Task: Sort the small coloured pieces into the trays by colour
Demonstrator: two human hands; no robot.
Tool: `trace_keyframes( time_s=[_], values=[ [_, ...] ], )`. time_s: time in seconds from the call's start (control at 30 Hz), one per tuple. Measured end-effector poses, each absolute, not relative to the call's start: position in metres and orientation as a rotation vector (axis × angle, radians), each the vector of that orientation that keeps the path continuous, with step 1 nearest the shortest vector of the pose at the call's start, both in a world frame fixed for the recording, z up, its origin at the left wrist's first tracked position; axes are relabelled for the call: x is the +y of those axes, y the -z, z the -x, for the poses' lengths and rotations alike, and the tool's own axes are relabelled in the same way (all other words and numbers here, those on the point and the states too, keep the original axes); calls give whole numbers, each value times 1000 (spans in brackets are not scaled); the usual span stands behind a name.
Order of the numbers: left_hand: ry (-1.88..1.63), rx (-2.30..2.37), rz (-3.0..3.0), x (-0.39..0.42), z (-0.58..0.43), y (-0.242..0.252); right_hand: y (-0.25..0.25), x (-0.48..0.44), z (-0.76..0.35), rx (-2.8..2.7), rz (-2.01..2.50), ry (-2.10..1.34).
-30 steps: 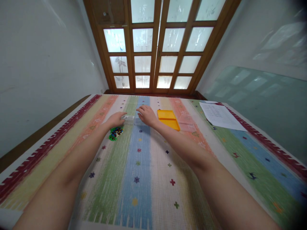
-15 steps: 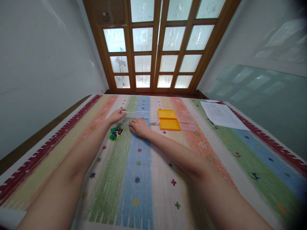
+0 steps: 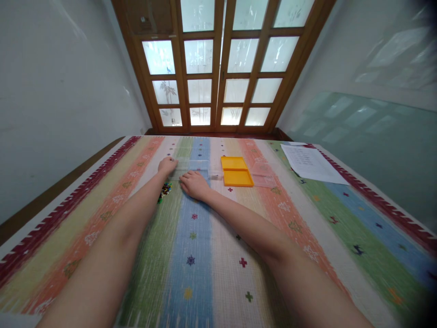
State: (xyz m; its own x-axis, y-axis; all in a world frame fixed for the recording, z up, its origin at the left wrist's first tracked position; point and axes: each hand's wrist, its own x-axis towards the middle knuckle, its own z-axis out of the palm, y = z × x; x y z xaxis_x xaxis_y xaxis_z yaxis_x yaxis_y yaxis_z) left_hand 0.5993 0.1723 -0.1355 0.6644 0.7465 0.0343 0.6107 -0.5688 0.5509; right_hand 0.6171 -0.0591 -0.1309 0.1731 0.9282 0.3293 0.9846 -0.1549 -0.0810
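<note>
A clear plastic box (image 3: 195, 164) lies on the striped tablecloth, its outline faint against the stripes. My left hand (image 3: 167, 165) is closed at the box's left end, fingers curled onto its edge. At the near side, my right hand (image 3: 194, 184) lies low and palm down, fingers stretched forward over the box's front edge. Close by my left wrist is a small pile of multicoloured pieces (image 3: 166, 189), partly hidden by the forearm; single pieces are too small to name. An opened yellow plastic case (image 3: 238, 177) sits to the right of the box.
Clear plastic (image 3: 265, 175) lies flat just right of the yellow case. Printed paper sheets (image 3: 309, 163) rest at the table's right side. The striped cloth (image 3: 191, 282) covers the table. Beyond its far edge stand wooden doors with glass panes (image 3: 218, 77).
My left hand's fingers have curled in more at the box's left end, and the left forearm now hides more of the pile. The whole view has shifted slightly; my right hand keeps about the same place.
</note>
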Motion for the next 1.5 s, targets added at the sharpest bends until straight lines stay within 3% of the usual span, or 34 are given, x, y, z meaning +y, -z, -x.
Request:
trace_keyframes(
  time_s=[0.1, 0.3, 0.6, 0.93, 1.27, 1.5],
  values=[
    [-464, 1054, -2449, 172, -599, 136, 132, -62, -619, -1822, 2156, 272],
    [-1117, 672, -2723, 142, -579, 113, 136, -65, -622, -1799, 2069, 225],
    [-769, -141, -3081, 98, -577, 105, 127, -90, -624, -1804, 2090, 174],
    [-693, -231, -3094, 69, -586, 119, 115, -152, -718, -1221, 2436, 324],
    [-558, -321, -2942, 11, -581, 138, 118, -129, -765, -1537, 2526, 139],
    [-489, -287, -2919, 7, -579, 143, 107, -130, -753, -1411, 2441, 208]
  ],
)
